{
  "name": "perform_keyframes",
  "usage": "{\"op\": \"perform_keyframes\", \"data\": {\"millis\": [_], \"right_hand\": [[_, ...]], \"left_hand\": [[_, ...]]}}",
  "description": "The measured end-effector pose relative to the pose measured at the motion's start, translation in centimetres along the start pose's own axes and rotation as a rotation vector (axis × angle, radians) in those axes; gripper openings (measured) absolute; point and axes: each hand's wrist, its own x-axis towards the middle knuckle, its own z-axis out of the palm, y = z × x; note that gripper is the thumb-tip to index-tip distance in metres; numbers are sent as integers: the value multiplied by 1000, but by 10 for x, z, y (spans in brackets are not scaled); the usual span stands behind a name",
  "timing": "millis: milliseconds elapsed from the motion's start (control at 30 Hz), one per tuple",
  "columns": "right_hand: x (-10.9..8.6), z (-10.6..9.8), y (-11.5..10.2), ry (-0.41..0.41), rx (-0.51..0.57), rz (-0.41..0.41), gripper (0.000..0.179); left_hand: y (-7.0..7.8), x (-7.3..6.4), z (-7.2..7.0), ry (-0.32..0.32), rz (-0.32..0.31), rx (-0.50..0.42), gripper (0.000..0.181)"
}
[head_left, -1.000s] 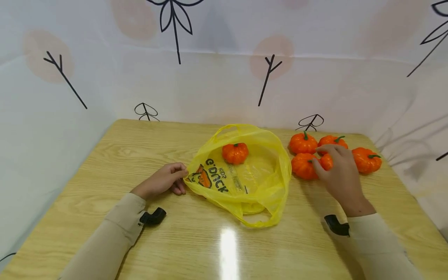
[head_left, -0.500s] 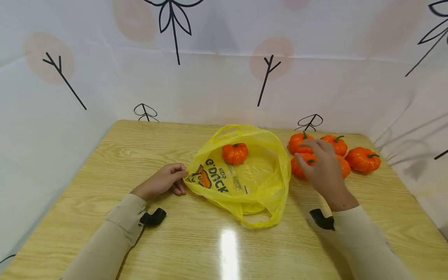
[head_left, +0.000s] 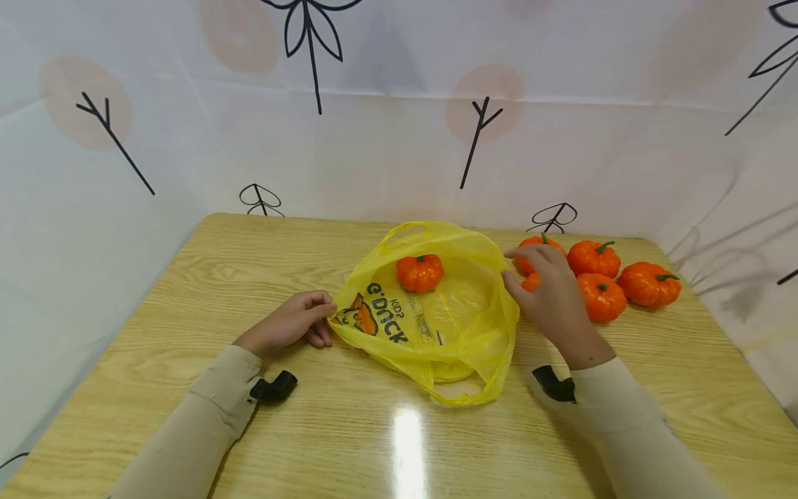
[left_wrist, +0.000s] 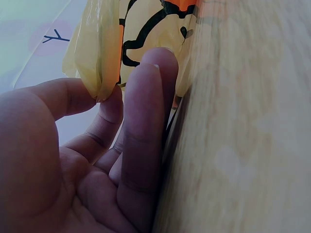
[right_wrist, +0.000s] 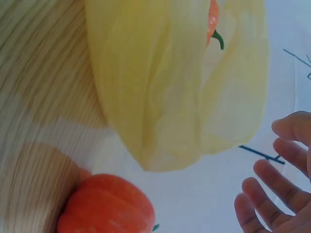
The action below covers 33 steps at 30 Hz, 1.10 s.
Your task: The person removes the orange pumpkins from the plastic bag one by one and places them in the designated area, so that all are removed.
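Note:
A yellow plastic bag [head_left: 461, 312] with duck lettering lies on the table, its mouth spread towards me. One orange toy pumpkin [head_left: 420, 273] with a green stem sits inside. At the bag's left edge my left hand [head_left: 293, 320] pinches the plastic between thumb and finger; the left wrist view shows the pinched film [left_wrist: 104, 63] closely. My right hand [head_left: 551, 298] hovers near the bag's right rim, fingers spread and slightly bent, holding nothing. In the right wrist view those fingers [right_wrist: 272, 194] stand apart from the bag, with a pumpkin [right_wrist: 109, 206] below it.
Several more orange pumpkins [head_left: 650, 285] stand in a group on the right of the wooden table [head_left: 299, 443]; my right hand partly covers some. Behind the table hangs a pale cloth [head_left: 374, 152] with drawn plants.
My right hand has moved left from above the pumpkins to the bag's right rim, empty throughout. The left hand keeps its pinch on the bag, which stays in place.

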Motion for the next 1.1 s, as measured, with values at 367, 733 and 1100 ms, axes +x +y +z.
{"op": "perform_keyframes", "data": {"millis": [367, 733, 1100], "right_hand": [[9, 11, -12, -43, 2, -23, 27], [10, 19, -24, -97, 56, -31, 26], [10, 27, -31, -193, 89, -17, 26]], "left_hand": [[0, 2, 3, 7, -1, -13, 31], [-2, 3, 2, 8, -12, -23, 30], [-3, 2, -1, 4, -10, -23, 31]]}}
